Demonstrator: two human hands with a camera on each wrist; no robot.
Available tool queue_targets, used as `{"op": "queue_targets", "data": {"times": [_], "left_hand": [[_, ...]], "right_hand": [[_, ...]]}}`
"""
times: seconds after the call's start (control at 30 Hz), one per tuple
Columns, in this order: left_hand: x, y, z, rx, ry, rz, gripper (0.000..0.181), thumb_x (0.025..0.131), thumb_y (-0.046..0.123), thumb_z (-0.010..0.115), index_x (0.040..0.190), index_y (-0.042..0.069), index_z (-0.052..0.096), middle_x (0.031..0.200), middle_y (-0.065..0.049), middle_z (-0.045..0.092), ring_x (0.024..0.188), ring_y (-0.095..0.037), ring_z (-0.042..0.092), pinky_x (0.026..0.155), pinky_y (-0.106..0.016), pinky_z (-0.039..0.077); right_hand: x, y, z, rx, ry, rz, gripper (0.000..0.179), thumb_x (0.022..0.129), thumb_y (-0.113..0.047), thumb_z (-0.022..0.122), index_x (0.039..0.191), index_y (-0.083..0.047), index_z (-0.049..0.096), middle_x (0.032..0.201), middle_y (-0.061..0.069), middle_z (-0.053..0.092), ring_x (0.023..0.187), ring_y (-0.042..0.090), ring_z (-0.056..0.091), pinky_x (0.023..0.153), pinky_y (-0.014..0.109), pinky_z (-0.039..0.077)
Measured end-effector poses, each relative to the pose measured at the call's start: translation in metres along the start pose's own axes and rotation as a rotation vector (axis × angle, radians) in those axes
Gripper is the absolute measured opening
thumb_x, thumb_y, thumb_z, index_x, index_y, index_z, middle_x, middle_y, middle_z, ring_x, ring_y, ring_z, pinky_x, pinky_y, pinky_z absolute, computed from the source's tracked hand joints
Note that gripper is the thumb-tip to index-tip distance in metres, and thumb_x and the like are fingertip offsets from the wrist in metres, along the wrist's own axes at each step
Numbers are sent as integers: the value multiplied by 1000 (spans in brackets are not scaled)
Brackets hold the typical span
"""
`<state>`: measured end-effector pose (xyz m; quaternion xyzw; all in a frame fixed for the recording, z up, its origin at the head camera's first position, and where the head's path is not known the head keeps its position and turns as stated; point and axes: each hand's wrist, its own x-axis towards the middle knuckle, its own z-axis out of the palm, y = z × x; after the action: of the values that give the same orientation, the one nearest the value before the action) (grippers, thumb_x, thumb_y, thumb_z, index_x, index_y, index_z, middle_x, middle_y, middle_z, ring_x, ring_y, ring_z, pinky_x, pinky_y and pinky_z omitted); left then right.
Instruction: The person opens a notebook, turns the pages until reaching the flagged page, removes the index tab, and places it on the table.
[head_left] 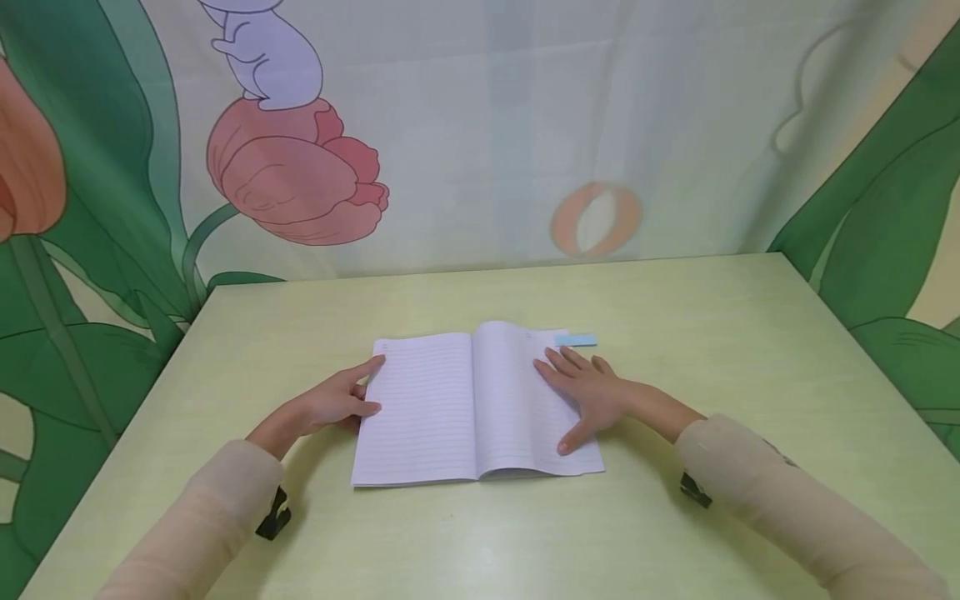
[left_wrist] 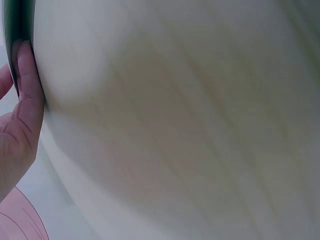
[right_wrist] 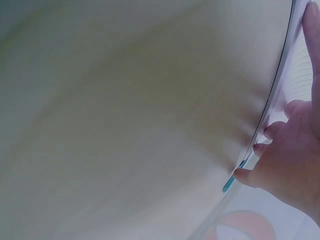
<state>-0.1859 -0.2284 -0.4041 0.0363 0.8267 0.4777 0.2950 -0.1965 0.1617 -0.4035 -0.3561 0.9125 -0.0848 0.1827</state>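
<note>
A lined notebook [head_left: 420, 417] lies spread on the table, its right-hand pages bulging up near the spine. At its left edge my left hand [head_left: 337, 400] grips the notebook; in the left wrist view, fingers [left_wrist: 29, 75] reach under the edge, beside a dark green surface. Spread across the right page, my right hand [head_left: 592, 392] presses on the paper with straight fingers. Just beyond those fingertips a light blue strip [head_left: 577, 340] sticks out past the notebook's upper right edge. The right wrist view shows the strip's teal end [right_wrist: 229, 184] near the little finger.
The notebook rests on a pale yellow-green table [head_left: 675, 317]. Behind it hangs a curtain [head_left: 465, 167] printed with flowers and a rabbit. Black clips [head_left: 274, 515] show beneath both beige sleeves [head_left: 787, 508].
</note>
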Motion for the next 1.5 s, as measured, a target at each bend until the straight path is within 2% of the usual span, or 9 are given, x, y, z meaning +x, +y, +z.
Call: {"op": "queue_targets", "data": {"times": [0.2,0.4,0.53,0.83,1.0,1.13,1.23,1.33,1.5], "left_hand": [[0,2,1,21,7,-9,78,89,6,56,148,16,6,87,-15,56,70,-20,57,63,-31,47],[0,3,1,25,8,-15,78,89,7,56,148,17,5,88,-15,56,71,-21,57,63,-31,47],[0,3,1,17,7,-17,79,89,7,56,148,17,5,90,-15,57,71,-21,58,64,-32,48],[1,2,1,2,0,-10,79,89,5,56,148,16,6,91,-16,57,72,-21,58,64,-32,49],[0,0,-1,-20,-14,3,79,89,6,57,148,15,5,89,-15,59,72,-21,59,65,-32,48],[-1,2,-2,-68,-46,-9,75,93,21,52,147,16,1,87,-14,57,71,-21,57,65,-32,47],[-3,5,-3,-102,-73,-16,71,95,41,42,148,16,0,88,-13,55,71,-21,56,66,-33,47],[-5,7,-4,-117,-91,-6,72,94,52,32,147,17,-2,91,-14,55,72,-21,56,67,-34,48],[-6,8,-4,-117,-74,-26,81,92,53,39,145,21,-13,93,-15,56,72,-20,56,68,-34,48]], "right_hand": [[3,-1,0,18,7,-11,122,62,-73,61,147,-9,2,150,16,-3,135,36,-7,96,66,5],[5,-7,-4,96,3,-30,117,67,-68,63,147,-9,0,150,17,-3,135,35,-8,97,65,2],[8,-13,-5,109,3,-39,115,69,-66,62,147,-9,-1,150,17,-2,136,35,-7,98,64,1],[27,-26,-5,198,16,-82,112,73,-60,63,146,-10,-6,152,10,-2,136,31,-6,99,62,0],[40,-40,-5,208,24,-117,110,74,-60,62,146,-13,-6,152,7,-1,137,29,-5,100,61,2],[47,-53,-6,220,19,-150,107,75,-57,63,147,-14,-4,152,5,0,137,29,-4,100,61,2],[53,-63,-5,210,11,-166,104,76,-55,64,147,-17,-1,152,2,2,137,27,-4,100,60,2],[57,-72,-3,201,-2,-178,101,76,-55,64,148,-19,1,152,-1,3,137,25,-4,101,58,0],[61,-84,-2,168,-33,-204,96,76,-56,63,148,-20,10,152,-1,7,137,26,-5,101,59,-2]]}}
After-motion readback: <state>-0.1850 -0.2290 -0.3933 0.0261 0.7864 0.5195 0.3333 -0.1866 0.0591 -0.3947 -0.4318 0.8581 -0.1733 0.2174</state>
